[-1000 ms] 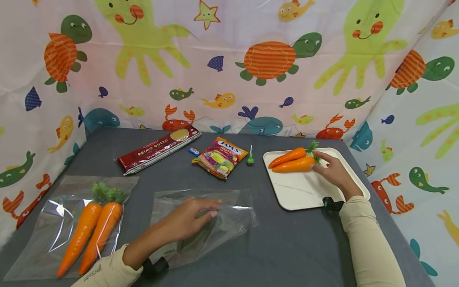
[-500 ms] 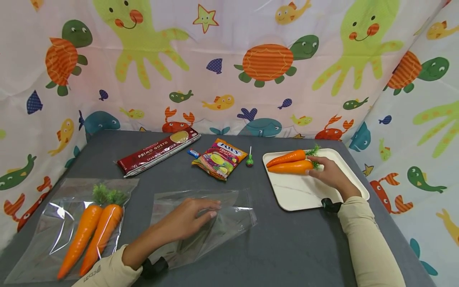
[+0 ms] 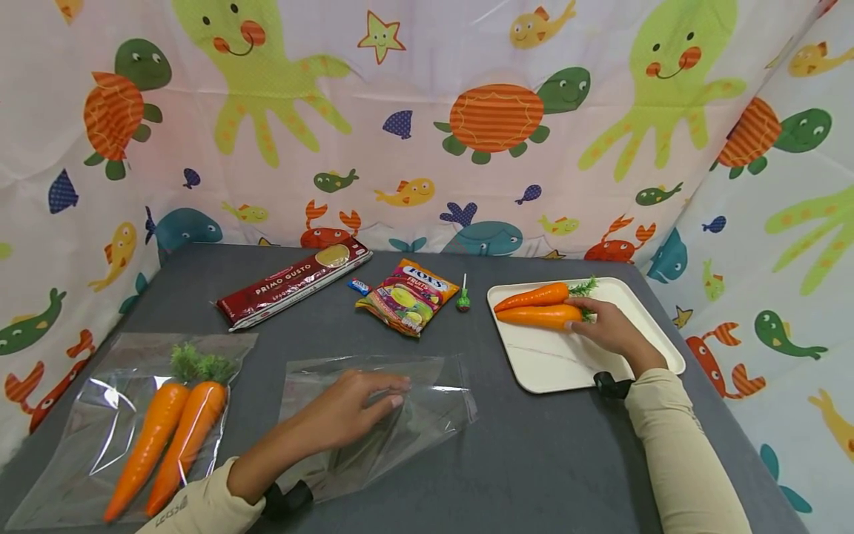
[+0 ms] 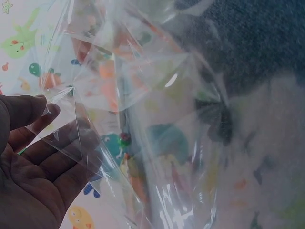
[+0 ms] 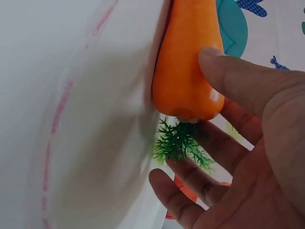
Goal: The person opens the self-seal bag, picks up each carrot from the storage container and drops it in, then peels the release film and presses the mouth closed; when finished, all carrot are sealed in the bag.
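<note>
Two orange carrots with green tops lie on a cream tray, the back carrot (image 3: 532,297) beside the front carrot (image 3: 539,317). My right hand (image 3: 610,330) pinches the front one at its leafy end. Its thumb (image 5: 233,71) presses the orange side, and the other fingers reach behind it and the leaves (image 5: 178,143). At the middle front, my left hand (image 3: 353,408) is over a clear plastic bag (image 3: 427,415). In the left wrist view its thumb and forefinger pinch the film (image 4: 71,138), the remaining fingers showing through it.
The cream tray (image 3: 540,363) stands at the right of the grey table (image 3: 507,467). Another clear bag (image 3: 87,437) at left contains two larger carrots (image 3: 167,445). Behind lie a spaghetti packet (image 3: 293,282), a Fox's candy bag (image 3: 410,297), a small wrapped candy (image 3: 359,286) and a lollipop (image 3: 463,300).
My right hand has moved slightly left and nearer, its thumb coming onto the front carrot. Both tray carrots have shifted a little left. My left hand has stayed in place.
</note>
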Action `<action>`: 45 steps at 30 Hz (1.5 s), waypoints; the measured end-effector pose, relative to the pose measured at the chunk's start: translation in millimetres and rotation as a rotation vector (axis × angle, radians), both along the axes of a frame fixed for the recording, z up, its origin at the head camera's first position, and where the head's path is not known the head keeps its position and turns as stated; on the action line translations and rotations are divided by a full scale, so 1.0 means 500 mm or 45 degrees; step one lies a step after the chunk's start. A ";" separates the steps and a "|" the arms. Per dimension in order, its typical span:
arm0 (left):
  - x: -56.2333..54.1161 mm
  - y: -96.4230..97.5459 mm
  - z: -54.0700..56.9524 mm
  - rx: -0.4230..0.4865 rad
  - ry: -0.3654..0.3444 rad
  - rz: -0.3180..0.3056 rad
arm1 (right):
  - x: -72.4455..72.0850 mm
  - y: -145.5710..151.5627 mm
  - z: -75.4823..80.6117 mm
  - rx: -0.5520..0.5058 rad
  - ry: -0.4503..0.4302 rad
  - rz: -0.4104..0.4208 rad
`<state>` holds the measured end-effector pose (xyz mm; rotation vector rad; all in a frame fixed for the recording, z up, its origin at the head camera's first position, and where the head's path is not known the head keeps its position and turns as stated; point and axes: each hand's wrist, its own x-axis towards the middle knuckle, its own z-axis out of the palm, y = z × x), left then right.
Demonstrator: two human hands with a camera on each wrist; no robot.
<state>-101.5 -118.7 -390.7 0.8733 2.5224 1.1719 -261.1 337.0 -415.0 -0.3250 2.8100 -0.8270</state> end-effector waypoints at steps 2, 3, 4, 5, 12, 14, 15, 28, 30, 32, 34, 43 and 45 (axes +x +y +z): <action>0.000 0.000 0.001 0.001 0.002 0.000 | 0.002 0.000 0.001 -0.002 0.003 -0.007; 0.000 0.001 0.001 0.003 0.002 0.001 | 0.003 0.000 0.002 -0.001 0.012 -0.010; 0.000 0.001 0.001 0.002 0.003 0.001 | 0.004 0.001 0.002 0.002 0.025 -0.012; 0.000 0.001 0.002 0.001 0.003 0.002 | 0.005 0.002 0.003 0.000 0.036 -0.014; 0.000 -0.002 0.003 0.005 -0.013 -0.001 | 0.017 0.003 0.016 -0.084 0.103 -0.020; 0.000 -0.002 0.003 0.004 -0.013 -0.003 | 0.021 0.001 0.021 -0.118 0.119 -0.033; 0.000 -0.002 0.002 0.003 -0.012 -0.005 | 0.022 0.000 0.023 -0.128 0.130 -0.039; -0.005 0.001 -0.001 0.010 -0.022 -0.014 | 0.036 -0.009 0.048 -0.214 0.211 -0.027; -0.006 0.002 -0.001 0.010 -0.029 -0.014 | 0.039 -0.013 0.054 -0.240 0.204 -0.033; -0.007 0.002 -0.001 0.009 -0.039 -0.012 | 0.043 -0.019 0.060 -0.266 0.203 -0.041; -0.008 0.002 0.000 0.006 -0.044 -0.009 | 0.047 -0.025 0.068 -0.292 0.215 -0.053; -0.013 0.000 -0.007 -0.003 0.005 0.009 | 0.075 -0.061 0.103 -0.382 0.314 0.021; -0.014 0.000 -0.008 -0.004 0.014 0.010 | 0.080 -0.070 0.107 -0.401 0.314 0.037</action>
